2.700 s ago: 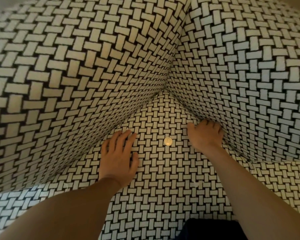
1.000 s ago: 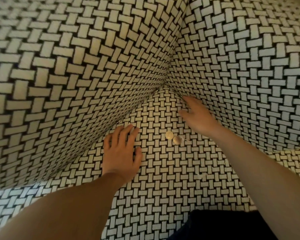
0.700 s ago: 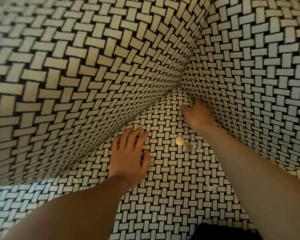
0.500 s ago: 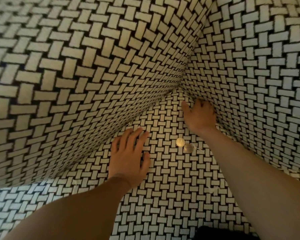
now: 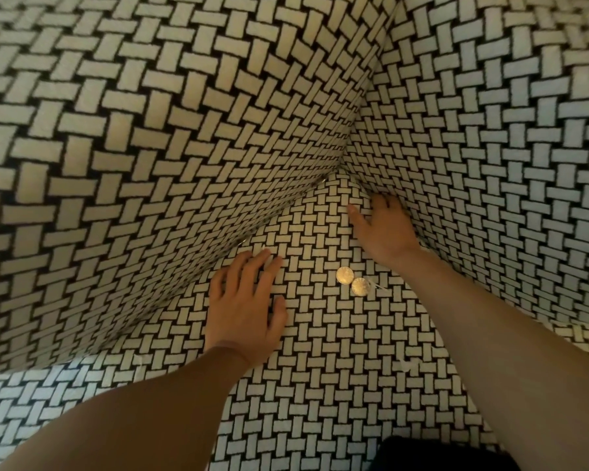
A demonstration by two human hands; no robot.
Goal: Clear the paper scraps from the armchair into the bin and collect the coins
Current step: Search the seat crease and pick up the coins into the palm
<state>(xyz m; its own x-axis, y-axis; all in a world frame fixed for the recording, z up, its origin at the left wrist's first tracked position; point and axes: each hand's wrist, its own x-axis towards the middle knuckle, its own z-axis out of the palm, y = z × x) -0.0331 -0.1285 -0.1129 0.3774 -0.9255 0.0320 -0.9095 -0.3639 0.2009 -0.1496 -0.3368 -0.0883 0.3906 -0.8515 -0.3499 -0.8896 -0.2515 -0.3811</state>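
Two pale round coins lie touching on the black-and-white woven armchair seat (image 5: pixel 320 351): one coin (image 5: pixel 344 276) and a second coin (image 5: pixel 360 286) just right of it. My left hand (image 5: pixel 245 307) rests flat on the seat, fingers spread, to the left of the coins. My right hand (image 5: pixel 385 229) lies beyond the coins at the seat's far right, its fingertips tucked into the crevice under the right side cushion and hidden there. No paper scraps or bin show in the head view.
The chair's back cushion (image 5: pixel 133 147) rises on the left and the right side cushion (image 5: pixel 507 147) on the right, meeting in a corner at the seat's far end. A dark patch of clothing (image 5: pixel 446 453) shows at the bottom edge.
A second coin has appeared beside the first since 2.7 s ago. My right hand moved farther along the right crevice toward the corner; my left hand stayed flat on the seat.
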